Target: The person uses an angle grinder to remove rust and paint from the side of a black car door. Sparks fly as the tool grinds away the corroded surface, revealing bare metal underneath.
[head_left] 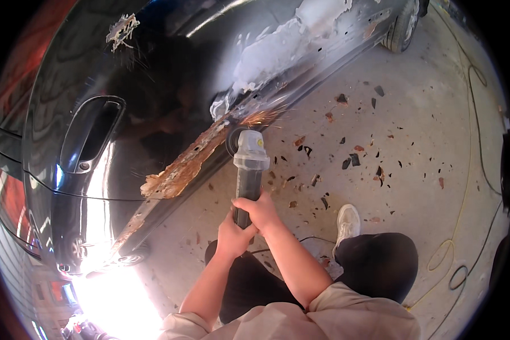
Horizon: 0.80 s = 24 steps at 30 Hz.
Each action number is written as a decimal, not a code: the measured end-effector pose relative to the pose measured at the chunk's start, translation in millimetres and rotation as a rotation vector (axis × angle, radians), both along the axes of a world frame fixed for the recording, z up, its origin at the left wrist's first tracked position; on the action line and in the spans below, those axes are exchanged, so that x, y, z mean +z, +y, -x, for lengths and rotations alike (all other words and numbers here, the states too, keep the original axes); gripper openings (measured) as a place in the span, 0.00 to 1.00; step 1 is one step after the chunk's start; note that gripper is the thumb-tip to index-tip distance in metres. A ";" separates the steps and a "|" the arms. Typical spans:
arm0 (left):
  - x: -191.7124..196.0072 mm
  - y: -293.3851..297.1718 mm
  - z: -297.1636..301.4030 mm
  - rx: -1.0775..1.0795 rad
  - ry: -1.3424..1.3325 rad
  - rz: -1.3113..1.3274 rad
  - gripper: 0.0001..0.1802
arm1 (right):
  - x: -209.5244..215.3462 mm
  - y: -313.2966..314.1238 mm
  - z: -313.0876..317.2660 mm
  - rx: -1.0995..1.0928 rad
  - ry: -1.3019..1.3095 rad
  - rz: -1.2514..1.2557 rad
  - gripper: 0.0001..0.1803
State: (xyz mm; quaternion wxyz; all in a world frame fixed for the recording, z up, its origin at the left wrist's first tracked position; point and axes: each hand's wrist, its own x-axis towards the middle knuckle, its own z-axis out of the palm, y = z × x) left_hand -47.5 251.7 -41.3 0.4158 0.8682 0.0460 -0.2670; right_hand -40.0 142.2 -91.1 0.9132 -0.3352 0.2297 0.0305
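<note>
While sparks scatter beyond the fingertips, the left hand [232, 235] and right hand [260, 208] both wrap their fingers tightly around the dark handle of an angle grinder [248, 170]. Its grey head, ahead of the fingers, presses against the rusted lower sill [187, 164] of a black car door [124, 113]. Paint flakes [351, 161] litter the concrete floor [413, 136] to the right of the knuckles.

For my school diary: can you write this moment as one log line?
left hand: grips grinder | right hand: grips grinder | disc: on rusty car sill, sparks | floor: paint chips
</note>
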 end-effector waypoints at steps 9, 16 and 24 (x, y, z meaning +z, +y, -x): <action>12.3 -5.3 -2.3 -0.033 -0.042 -0.140 0.27 | -0.9 1.3 -4.0 -0.014 -0.041 -0.019 0.17; 0.3 -6.9 -9.5 -0.078 -0.052 -0.083 0.29 | -14.6 0.6 -7.2 -0.032 0.067 -0.120 0.16; 1.6 -9.2 -16.4 -0.109 -0.016 -0.103 0.28 | -8.3 -6.1 -8.5 -0.071 0.031 -0.052 0.18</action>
